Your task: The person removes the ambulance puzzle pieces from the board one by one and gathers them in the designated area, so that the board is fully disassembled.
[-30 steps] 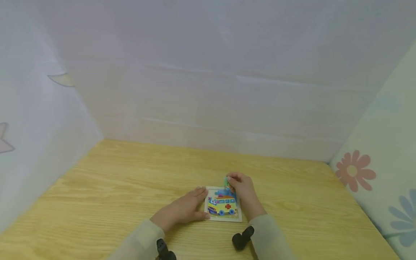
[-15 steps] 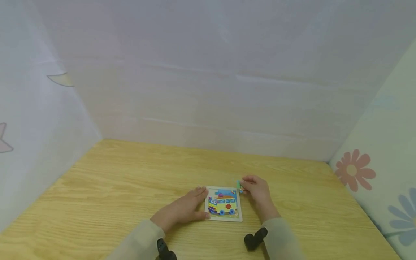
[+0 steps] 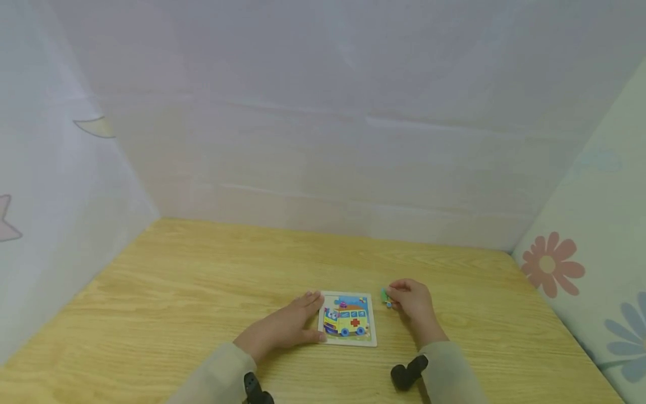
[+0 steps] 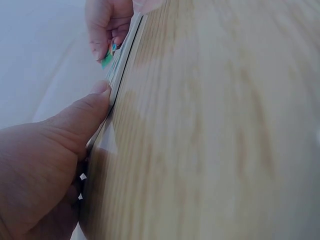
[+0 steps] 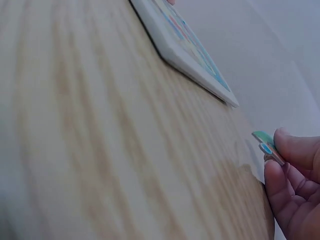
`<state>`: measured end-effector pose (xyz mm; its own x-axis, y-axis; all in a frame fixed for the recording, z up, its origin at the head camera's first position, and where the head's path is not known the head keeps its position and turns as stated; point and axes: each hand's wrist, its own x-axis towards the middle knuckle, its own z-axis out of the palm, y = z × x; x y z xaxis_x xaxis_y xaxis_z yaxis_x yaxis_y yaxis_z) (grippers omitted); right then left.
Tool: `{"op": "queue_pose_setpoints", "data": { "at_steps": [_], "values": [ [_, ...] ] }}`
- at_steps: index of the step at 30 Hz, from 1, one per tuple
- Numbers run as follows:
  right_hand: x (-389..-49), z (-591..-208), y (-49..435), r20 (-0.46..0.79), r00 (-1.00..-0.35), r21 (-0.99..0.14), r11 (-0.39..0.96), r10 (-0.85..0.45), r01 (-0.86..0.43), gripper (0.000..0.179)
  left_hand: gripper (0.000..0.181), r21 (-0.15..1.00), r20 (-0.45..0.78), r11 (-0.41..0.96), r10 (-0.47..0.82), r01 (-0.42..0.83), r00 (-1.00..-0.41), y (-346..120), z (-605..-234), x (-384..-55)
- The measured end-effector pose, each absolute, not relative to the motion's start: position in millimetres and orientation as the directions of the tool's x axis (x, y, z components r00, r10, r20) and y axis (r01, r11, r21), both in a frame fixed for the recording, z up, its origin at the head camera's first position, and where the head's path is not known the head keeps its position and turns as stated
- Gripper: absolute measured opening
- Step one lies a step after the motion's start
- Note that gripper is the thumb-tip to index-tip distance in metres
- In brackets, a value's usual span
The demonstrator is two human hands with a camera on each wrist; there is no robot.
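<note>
A small jigsaw puzzle in a white frame lies flat on the table, its picture a yellow van with a red cross. A pale bare patch shows at its upper left. My left hand rests along the frame's left side, fingers straight at the far corner and thumb at the near one. To the right of the frame, my right hand pinches a thin green puzzle piece between thumb and fingers. In the right wrist view, that puzzle piece also shows a blue oval and orange; the fingers partly cover it.
The wood-grain table extends around the puzzle. A pale cloth wall stands along its back, and a wall with printed flowers closes the right side. Both sleeves carry a black wrist device.
My right hand has moved right with the puzzle piece, from over the puzzle's upper right corner to beside the frame. The left hand and the puzzle have stayed in place.
</note>
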<state>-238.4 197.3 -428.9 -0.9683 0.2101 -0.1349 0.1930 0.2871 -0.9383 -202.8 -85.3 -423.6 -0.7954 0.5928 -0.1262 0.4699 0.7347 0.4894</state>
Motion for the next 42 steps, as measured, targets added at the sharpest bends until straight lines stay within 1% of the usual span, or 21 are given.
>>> {"op": "queue_pose_setpoints", "data": {
  "at_steps": [4, 10, 15, 17, 26, 42],
  "values": [
    [-238.7, -428.3, 196.0, -0.108, -0.973, -0.898, 0.4, 0.205, 0.184, 0.018, 0.086, 0.489, -0.125, 0.736, 0.591, 0.469, -0.797, -85.5, -424.1, -202.2],
    [-239.7, -425.0, 192.6, -0.101, -0.976, -0.824, 0.534, 0.192, 0.19, 0.015, 0.086, 0.496, -0.117, 0.73, 0.594, 0.471, -0.796, -85.7, -423.7, -201.7],
    [-240.1, -422.7, 190.5, -0.045, -0.982, -0.722, 0.674, 0.181, 0.158, 0.014, 0.085, 0.499, -0.116, 0.727, 0.596, 0.472, -0.795, -86.0, -424.2, -202.2],
    [-239.8, -422.2, 189.9, -0.028, -0.984, -0.689, 0.709, 0.177, 0.147, 0.014, 0.085, 0.496, -0.114, 0.726, 0.598, 0.476, -0.793, -86.2, -424.5, -202.3],
    [-236.1, -422.3, 190.3, -0.011, -0.984, -0.651, 0.745, 0.179, 0.142, 0.017, 0.084, 0.487, -0.109, 0.725, 0.603, 0.486, -0.79, -86.6, -424.3, -202.2],
    [-235.7, -422.5, 191.8, -0.027, -0.98, -0.672, 0.722, 0.199, 0.165, 0.017, 0.083, 0.493, -0.107, 0.721, 0.606, 0.488, -0.788, -86.3, -422.5, -202.0]
  ]
}}
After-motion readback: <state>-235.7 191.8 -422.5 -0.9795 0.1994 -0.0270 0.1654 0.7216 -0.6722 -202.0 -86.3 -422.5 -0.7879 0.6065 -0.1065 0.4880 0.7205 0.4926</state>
